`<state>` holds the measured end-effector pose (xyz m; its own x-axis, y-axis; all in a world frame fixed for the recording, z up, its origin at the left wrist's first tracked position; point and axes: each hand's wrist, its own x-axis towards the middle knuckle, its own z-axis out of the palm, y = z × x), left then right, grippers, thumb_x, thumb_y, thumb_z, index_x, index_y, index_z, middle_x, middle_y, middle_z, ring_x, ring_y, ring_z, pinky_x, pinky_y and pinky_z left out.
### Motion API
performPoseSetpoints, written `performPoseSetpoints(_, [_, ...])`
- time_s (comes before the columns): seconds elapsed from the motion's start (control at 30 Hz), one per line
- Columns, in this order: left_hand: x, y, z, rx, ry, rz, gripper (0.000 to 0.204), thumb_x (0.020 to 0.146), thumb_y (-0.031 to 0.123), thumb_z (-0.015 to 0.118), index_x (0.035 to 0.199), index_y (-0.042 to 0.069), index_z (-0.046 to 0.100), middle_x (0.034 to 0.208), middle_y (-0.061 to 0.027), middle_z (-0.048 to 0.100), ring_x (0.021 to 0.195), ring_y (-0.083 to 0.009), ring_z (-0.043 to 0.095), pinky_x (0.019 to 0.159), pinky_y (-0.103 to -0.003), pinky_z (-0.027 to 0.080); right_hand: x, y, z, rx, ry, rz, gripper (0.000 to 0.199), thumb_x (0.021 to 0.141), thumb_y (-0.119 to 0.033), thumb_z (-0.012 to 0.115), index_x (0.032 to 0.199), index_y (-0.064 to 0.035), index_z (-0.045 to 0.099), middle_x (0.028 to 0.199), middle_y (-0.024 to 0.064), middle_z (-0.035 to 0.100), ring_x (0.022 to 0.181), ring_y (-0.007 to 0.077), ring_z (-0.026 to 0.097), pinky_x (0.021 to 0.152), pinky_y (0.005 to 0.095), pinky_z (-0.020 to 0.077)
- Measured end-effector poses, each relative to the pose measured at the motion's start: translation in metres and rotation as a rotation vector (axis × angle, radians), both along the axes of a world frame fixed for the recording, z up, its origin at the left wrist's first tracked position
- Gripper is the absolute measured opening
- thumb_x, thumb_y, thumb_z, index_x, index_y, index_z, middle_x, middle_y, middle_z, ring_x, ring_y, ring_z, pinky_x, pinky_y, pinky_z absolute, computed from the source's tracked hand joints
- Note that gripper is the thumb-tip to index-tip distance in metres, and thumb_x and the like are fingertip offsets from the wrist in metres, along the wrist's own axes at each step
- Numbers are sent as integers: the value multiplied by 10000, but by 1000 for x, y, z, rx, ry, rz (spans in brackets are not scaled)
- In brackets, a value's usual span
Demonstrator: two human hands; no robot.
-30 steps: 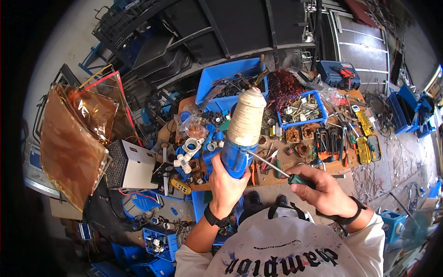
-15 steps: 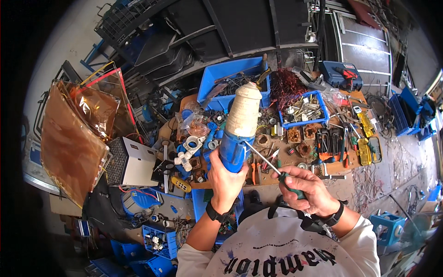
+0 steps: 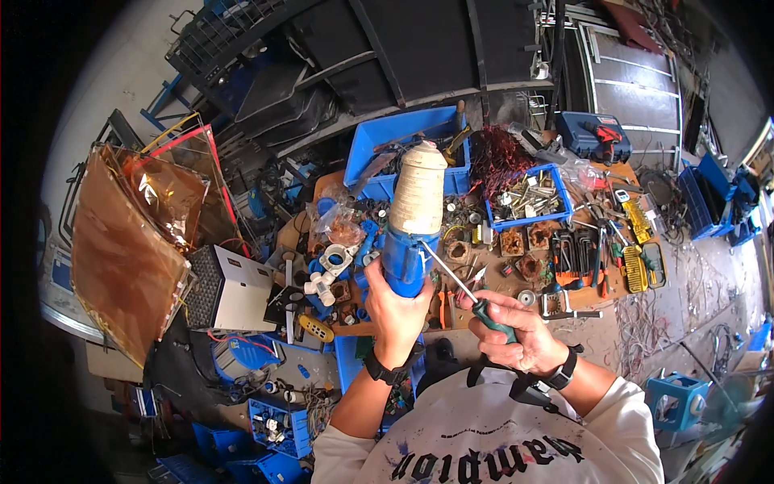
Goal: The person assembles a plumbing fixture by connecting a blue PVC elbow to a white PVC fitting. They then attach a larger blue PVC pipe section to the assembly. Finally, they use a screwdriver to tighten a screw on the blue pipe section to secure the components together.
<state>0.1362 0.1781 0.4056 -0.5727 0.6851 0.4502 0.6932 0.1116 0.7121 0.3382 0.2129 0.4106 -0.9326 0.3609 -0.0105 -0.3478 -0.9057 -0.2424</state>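
Note:
In the middle, my left hand (image 3: 397, 321) wraps round the lower end of a blue cylindrical device with a cream, ribbed, tapering upper part (image 3: 419, 192). It points up and away from me, above the workbench. My right hand (image 3: 524, 335) grips the green handle of a screwdriver (image 3: 454, 274). The shaft runs up and left, and its tip meets the right side of the blue body, just below the cream part. What exactly the tip sits on is too small to make out.
The cluttered workbench (image 3: 476, 319) carries a blue bin (image 3: 371, 133), a blue tray of metal parts (image 3: 524, 219), hex keys (image 3: 574, 256), white pipe fittings (image 3: 320, 286) and a red drill on a blue case (image 3: 576, 129). Brown sheets (image 3: 129, 242) stand at left, above a white box (image 3: 242, 286).
Both hands have shifted slightly to the left with the device and the screwdriver. The screwdriver's tip stays against the blue body, and my right fingers have changed position on the handle.

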Motion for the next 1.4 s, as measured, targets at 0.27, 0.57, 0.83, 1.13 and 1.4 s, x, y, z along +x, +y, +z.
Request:
performPoseSetpoints(0.27, [0,12,-13,82,-79,-17,653,693,144,831,1184,13,422,977,-251,638,897,-432,650,779,-482,509,-17,13,8,107,-91,-44,342,1010,-210,522,1301,-32,498,678,20,413,428,47,313,356,194,239])
performPoseSetpoints(0.57, [-11,6,7,51,5,-55,616,705,118,824,1184,-12,458,1009,-181,635,891,-282,648,796,-393,509,23,28,55,810,-610,-109,280,1002,-188,567,1255,-66,578,652,-73,447,507,12,350,447,203,259])
performPoseSetpoints(0.83, [-19,3,-11,79,-248,-291,494,717,138,826,1072,-8,514,955,-152,631,843,-257,634,776,-375,510,31,19,69,1191,-814,-218,293,957,-161,623,1223,-42,592,741,6,534,693,91,496,620,270,407])
performPoseSetpoints(1.13, [-14,-2,-6,80,-290,-353,499,715,145,840,1064,7,511,958,-129,653,857,-219,648,780,-366,520,47,9,70,1265,-916,-211,270,937,-153,645,1169,-24,597,794,45,561,706,118,474,643,303,418])
performPoseSetpoints(1.4, [-8,-7,-3,37,-378,-381,509,712,130,835,1078,6,503,933,-134,672,826,-218,666,764,-358,531,49,9,75,1335,-943,-214,262,935,-164,645,1155,-30,602,778,70,579,684,153,491,635,313,421])
